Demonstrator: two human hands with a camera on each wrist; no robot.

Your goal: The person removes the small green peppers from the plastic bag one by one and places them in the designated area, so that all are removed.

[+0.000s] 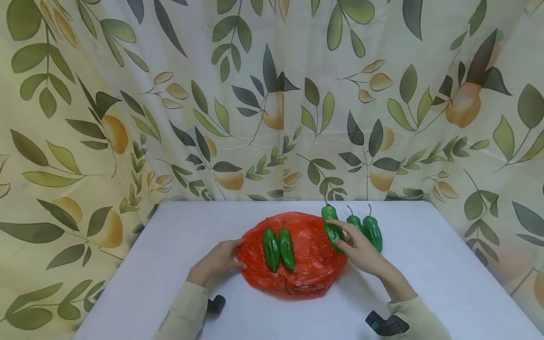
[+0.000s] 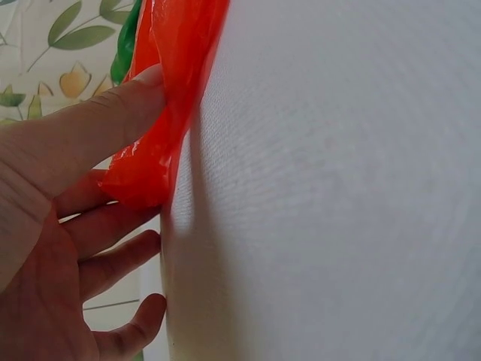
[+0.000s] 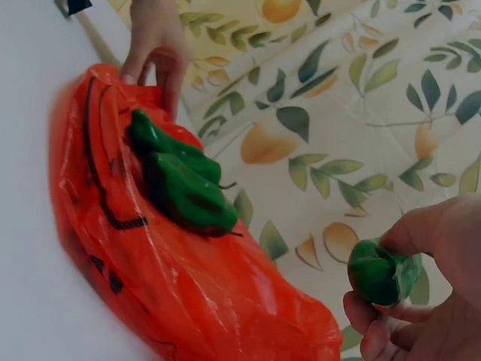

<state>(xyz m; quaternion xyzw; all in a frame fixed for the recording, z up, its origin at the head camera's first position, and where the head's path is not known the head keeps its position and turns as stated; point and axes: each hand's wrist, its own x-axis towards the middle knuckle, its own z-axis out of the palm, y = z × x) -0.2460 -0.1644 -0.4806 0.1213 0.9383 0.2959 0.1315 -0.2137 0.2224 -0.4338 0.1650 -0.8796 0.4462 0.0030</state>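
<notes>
A red plastic bag (image 1: 312,271) lies flat on the white table, two green peppers side by side on top: one on the left (image 1: 270,250), one just right of it (image 1: 286,250). At the bag's left edge, my left hand (image 1: 220,259) pinches the plastic between thumb and fingers; the left wrist view shows the thumb (image 2: 113,120) against the red film. My right hand (image 1: 361,252) grips a third green pepper (image 1: 329,215) over the bag's right side, stem pointing away from me. In the right wrist view that pepper (image 3: 376,272) appears end-on between thumb and fingers.
Beyond my right hand lie two more green peppers, one partly hidden (image 1: 354,220) and one at its right (image 1: 373,234). The white table (image 1: 429,264) ends at a curtain (image 1: 272,94) printed with leaves and fruit. Dark devices sit at both wrists.
</notes>
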